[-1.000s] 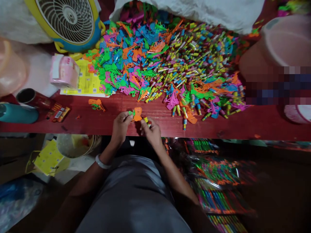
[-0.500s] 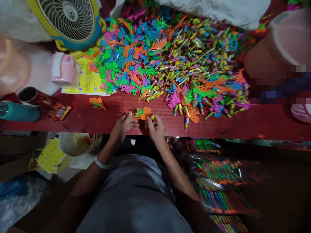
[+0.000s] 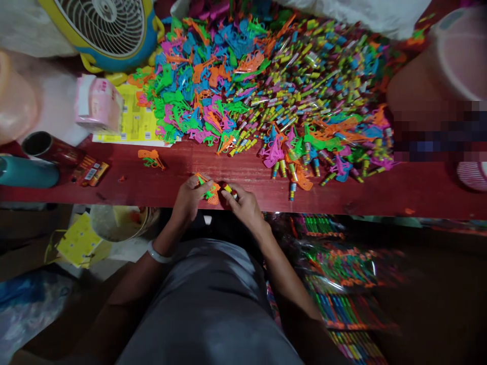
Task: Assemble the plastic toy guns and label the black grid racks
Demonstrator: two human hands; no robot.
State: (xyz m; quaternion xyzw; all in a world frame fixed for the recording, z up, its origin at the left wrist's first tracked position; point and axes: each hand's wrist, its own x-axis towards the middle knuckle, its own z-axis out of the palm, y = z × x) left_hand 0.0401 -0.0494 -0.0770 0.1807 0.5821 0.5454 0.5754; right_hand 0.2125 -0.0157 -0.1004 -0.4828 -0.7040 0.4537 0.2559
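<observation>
Near the front edge of the table, my left hand [image 3: 187, 198] pinches small flat plastic toy pieces [image 3: 213, 195], orange and green, shaped somewhat like toy pistols. Their lattice-patterned orange end points toward my other hand. Just to the right, my right hand [image 3: 246, 207] is closed on small tubes with yellow labels [image 3: 227, 187] and dark red ends. A narrow gap separates the tubes from the toy pieces. Another orange and green pair of toy pieces [image 3: 151, 158] lies on the tabletop to the left.
Across the red table [image 3: 182, 165] spreads a pile of colourful toy pieces [image 3: 186, 86] and labelled tubes [image 3: 300, 76]. A fan [image 3: 110, 30], tissue pack [image 3: 99, 104], teal bottle [image 3: 28, 171] and pink tub [image 3: 414, 76] stand around it. Bagged goods [image 3: 346, 266] lie below, right.
My left hand has closed on the orange and green toy pieces, which now tilt down to the right. My right hand has let go of them and keeps the tubes.
</observation>
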